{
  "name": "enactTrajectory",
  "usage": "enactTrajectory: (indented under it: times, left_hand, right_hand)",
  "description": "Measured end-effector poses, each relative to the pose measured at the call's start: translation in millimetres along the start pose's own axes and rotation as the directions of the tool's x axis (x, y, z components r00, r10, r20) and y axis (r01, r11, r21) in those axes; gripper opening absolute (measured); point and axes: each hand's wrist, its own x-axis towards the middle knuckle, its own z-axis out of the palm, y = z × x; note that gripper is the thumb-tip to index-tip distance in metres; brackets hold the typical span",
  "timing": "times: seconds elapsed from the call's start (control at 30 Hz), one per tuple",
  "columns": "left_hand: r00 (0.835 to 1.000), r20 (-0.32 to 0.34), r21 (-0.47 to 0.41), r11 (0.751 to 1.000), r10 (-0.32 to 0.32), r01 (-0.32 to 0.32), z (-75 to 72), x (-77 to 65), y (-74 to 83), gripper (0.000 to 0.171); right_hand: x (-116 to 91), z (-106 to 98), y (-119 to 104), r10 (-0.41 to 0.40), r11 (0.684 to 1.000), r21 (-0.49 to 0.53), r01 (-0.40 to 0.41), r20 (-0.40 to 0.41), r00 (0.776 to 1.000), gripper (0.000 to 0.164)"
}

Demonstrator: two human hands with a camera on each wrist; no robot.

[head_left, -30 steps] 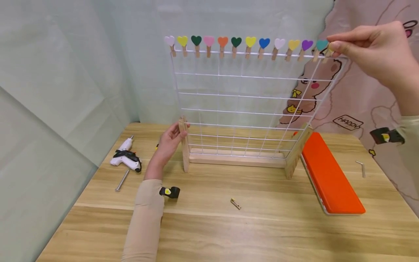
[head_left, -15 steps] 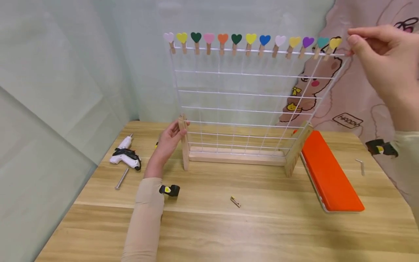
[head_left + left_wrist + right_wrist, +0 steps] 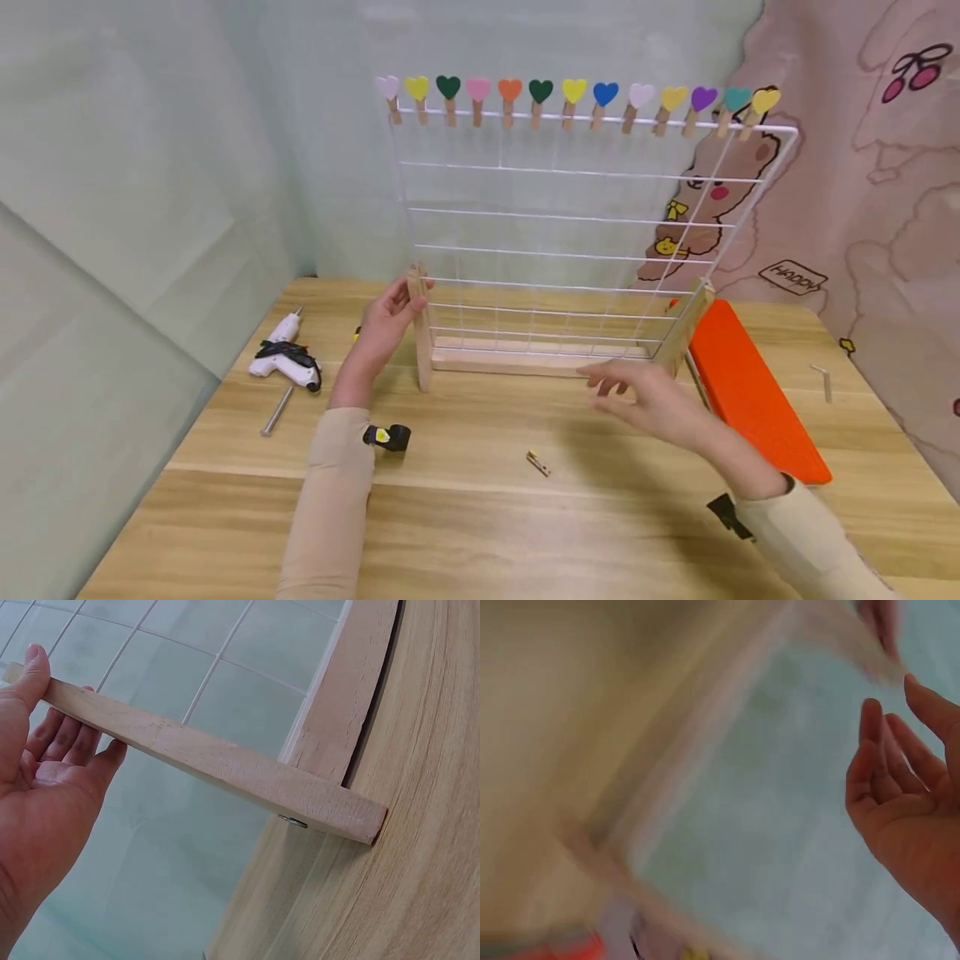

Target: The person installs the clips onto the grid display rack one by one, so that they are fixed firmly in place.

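Note:
A white wire grid rack (image 3: pixel 555 221) stands between two wooden side posts joined by a wooden crossbar (image 3: pixel 495 361). Heart-topped clothespins (image 3: pixel 573 96) in many colours line its top wire. My left hand (image 3: pixel 387 321) grips the upper part of the left wooden post (image 3: pixel 217 765), thumb on one face and fingers on the other. In front of the crossbar's right end hovers my right hand (image 3: pixel 648 400), fingers loosely bent and holding nothing. One small clothespin (image 3: pixel 538 463) lies on the table before the rack, nearest to the right hand.
At left on the table are a white glue gun (image 3: pixel 285 350) with a black cord wound round it and a metal bolt (image 3: pixel 277 412). Behind the right forearm lies an orange case (image 3: pixel 750 383). A hex key (image 3: pixel 825 382) is farther right. Curtains hang behind.
My right hand has let go of the yellow heart clothespin at the top wire's right end and come down and left over the table. My left hand stays on the post.

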Motion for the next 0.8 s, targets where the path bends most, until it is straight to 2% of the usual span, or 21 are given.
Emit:
enactTrajectory:
  times: [0.07, 0.13, 0.23, 0.3, 0.47, 0.63, 0.8]
  left_hand:
    - [1.000, -0.003, -0.009, 1.000, 0.004, -0.004, -0.7, 0.1, 0.2, 0.048]
    - [1.000, -0.001, -0.010, 1.000, 0.003, -0.003, -1.1, 0.2, 0.8, 0.050]
    - [1.000, -0.003, -0.014, 1.000, 0.001, -0.001, -0.7, 0.3, 1.5, 0.049]
    - [1.000, 0.001, -0.012, 1.000, 0.003, -0.003, -0.1, 0.7, 2.0, 0.048]
    - [1.000, 0.008, -0.017, 1.000, 0.024, -0.024, 1.2, 1.0, 1.9, 0.046]
    - [0.999, 0.005, -0.025, 0.999, 0.039, -0.039, 1.2, 2.2, 0.6, 0.046]
    - [0.999, 0.004, -0.022, 0.999, 0.035, -0.035, 0.1, 0.9, -0.1, 0.046]
  right_hand:
    - [-3.5, 24.7, -3.1, 0.013, 0.999, 0.032, -0.018, 0.135, 0.991, 0.041]
    - [-6.3, 43.2, -6.3, 0.008, 0.999, 0.044, -0.019, 0.240, 0.971, 0.043]
    - [-9.3, 61.8, -10.6, -0.004, 1.000, -0.007, 0.006, 0.332, 0.943, 0.045]
    - [-10.5, 70.8, -12.4, -0.018, 0.997, -0.064, 0.042, 0.345, 0.938, 0.046]
    - [-11.7, 79.6, -16.9, -0.072, 0.975, -0.178, 0.135, 0.324, 0.943, 0.049]
    - [-11.6, 84.6, -21.1, -0.123, 0.967, -0.172, 0.188, 0.331, 0.935, 0.044]
    - [-6.5, 94.1, -21.3, -0.146, 0.972, -0.132, 0.195, 0.314, 0.938, 0.035]
